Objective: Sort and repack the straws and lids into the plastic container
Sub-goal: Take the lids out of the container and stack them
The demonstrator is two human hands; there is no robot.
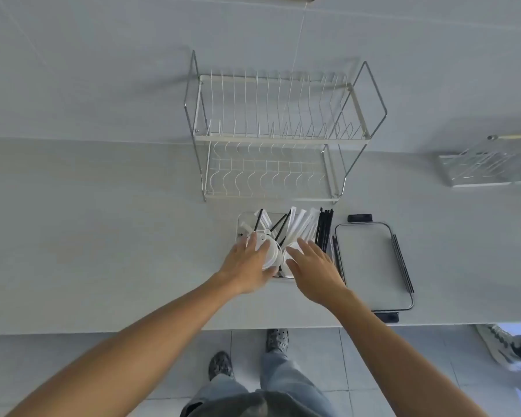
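Note:
A clear plastic container [242,219] stands on the counter below the dish rack. Inside it lie white lids [273,254], white straws [301,225] and thin black straws [325,227], which lean against its far and right sides. My left hand [247,266] grips a stack of white lids at the container's left, thumb under the stack. My right hand [313,269] hovers over the container's right half with fingers spread and straight, fingertips at the lids. The container's near wall is hidden by both hands.
The container's flat lid [367,260] with black clips lies to the right, two black straws along its right edge. A two-tier wire dish rack [277,139] stands behind. A smaller rack [487,167] sits far right. The counter edge runs just below my wrists.

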